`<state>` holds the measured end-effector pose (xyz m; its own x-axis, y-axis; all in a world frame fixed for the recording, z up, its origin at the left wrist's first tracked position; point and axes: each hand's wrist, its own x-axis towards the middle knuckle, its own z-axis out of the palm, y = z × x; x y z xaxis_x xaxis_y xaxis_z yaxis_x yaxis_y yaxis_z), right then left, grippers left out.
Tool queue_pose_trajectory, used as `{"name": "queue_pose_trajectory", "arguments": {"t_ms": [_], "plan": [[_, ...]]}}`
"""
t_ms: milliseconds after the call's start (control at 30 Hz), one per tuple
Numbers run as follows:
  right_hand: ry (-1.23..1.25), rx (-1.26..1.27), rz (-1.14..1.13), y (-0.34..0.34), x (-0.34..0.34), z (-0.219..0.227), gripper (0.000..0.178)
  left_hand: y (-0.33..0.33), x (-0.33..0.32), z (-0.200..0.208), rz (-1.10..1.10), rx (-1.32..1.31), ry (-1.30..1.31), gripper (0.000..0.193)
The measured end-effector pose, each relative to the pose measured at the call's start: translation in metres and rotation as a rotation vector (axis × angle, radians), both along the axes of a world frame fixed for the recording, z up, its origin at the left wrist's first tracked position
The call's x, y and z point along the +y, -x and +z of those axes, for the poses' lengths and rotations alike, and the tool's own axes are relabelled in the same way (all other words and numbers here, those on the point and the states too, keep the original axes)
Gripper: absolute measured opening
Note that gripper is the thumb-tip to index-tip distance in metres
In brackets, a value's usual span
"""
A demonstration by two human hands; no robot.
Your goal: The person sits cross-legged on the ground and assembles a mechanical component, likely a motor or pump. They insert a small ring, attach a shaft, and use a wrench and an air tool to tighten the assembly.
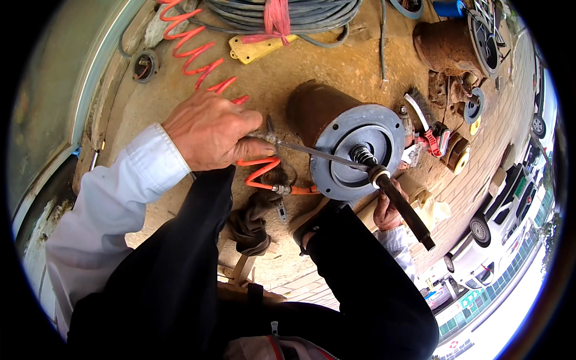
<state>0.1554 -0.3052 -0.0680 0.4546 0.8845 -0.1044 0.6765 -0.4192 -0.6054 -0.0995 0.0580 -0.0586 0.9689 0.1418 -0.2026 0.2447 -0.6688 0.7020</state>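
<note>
My left hand [213, 129] is closed round the handle end of a long, thin screwdriver [306, 149]. Its blade crosses the grey round end flange [329, 171] of a rusty cylindrical motor housing [309, 108] and meets the parts on the shaft. From the flange's centre a dark steel shaft [408, 211] sticks out toward the lower right. A coil spring [361, 154] and a pale ring [377, 174] sit on that shaft. Behind it, my right hand [389, 213] has its fingers curled at the shaft near the ring; the shaft hides part of them.
A red coiled air hose [191, 45] runs down past my left hand. Coiled grey cable [240, 13] and a yellow power strip [258, 49] lie at the back. Another rusty housing [444, 47] stands back right, above a wire brush [422, 109]. Dark cloth [251, 225] hangs near my knees.
</note>
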Motion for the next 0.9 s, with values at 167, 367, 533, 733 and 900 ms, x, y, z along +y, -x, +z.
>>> {"name": "queue_pose_trajectory", "arguments": {"t_ms": [167,367,533,733,900], "plan": [[0.009,0.009,0.05,0.0,0.012,0.006,0.032,0.002,0.004,-0.003,-0.067,0.099,0.032,0.042],[0.042,-0.039,0.111,-0.012,0.014,0.013,0.035,0.003,-0.001,-0.003,-0.021,0.024,0.015,0.041],[0.081,-0.036,0.157,-0.028,0.014,0.018,0.032,-0.003,0.004,0.003,-0.071,0.077,0.027,0.044],[0.054,-0.086,0.228,-0.045,0.028,0.019,0.036,-0.015,0.019,0.011,-0.12,0.112,-0.019,0.042],[0.035,-0.092,0.276,-0.058,0.03,0.016,0.039,-0.017,0.019,0.006,-0.103,0.078,0.001,0.038]]}}
